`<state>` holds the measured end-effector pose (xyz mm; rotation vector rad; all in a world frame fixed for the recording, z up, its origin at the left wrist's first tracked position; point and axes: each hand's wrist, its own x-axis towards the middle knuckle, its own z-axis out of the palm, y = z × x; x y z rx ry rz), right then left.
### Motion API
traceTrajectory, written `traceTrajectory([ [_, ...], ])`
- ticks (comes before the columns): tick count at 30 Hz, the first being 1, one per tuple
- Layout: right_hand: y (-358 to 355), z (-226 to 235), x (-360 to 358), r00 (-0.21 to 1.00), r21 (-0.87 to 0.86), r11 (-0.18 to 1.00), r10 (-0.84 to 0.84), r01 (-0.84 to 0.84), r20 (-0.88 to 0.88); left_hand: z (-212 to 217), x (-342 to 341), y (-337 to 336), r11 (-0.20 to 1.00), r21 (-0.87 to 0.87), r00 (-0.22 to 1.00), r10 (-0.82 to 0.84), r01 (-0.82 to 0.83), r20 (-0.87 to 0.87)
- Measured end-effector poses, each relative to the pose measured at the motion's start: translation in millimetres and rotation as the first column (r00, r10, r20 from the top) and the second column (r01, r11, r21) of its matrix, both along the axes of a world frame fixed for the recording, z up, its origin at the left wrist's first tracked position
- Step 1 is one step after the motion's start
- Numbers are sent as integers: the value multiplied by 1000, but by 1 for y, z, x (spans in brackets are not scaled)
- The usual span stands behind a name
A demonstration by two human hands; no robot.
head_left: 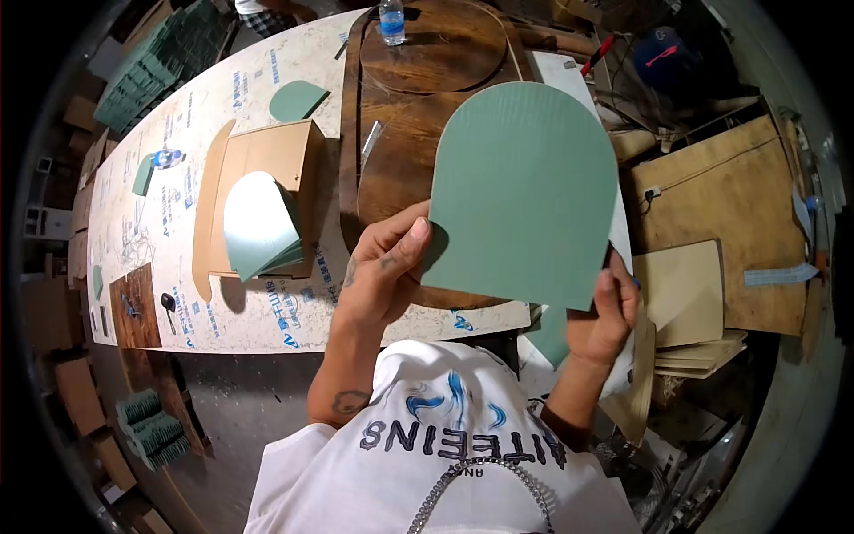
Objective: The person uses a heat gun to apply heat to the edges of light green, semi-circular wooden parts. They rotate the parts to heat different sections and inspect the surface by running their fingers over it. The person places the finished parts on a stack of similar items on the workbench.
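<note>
A flat green panel (525, 196) with a rounded top and a straight lower edge is held up in front of me, tilted slightly. My left hand (387, 258) grips its lower left side, thumb on the front face. At the lower right corner, my right hand (609, 316) closes on the same panel, with its fingers partly hidden behind it. To the left lies a cardboard box (276, 147) with several similar green panels (262, 222) fanned in a stack on it. Under my right hand, another green piece (547, 338) shows in part.
Dark wooden boards (400, 116) lie under the raised panel, with a water bottle (391, 25) standing at their far end. On the white table (302, 325) sit another green panel (298, 101) and a second bottle (167, 158). Green stacks (153, 429) stand on the floor.
</note>
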<state>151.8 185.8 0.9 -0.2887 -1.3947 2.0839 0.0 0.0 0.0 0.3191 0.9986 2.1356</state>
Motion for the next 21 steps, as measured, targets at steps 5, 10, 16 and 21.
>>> traceTrajectory([
  [5,-19,8,24,999,-38,999,23,-22,27,3,20,-28,992,76,994,-102,105,-34],
  [10,-19,8,36,998,-178,982,52,-56,-23,8,28,-23,994,67,989,-82,91,-126],
  [16,-24,15,38,988,-251,960,91,-120,-123,-2,37,-26,997,72,997,26,-22,-66],
  [21,-24,8,51,972,-286,947,81,-144,-222,-9,46,-23,996,90,998,20,-15,-62],
])
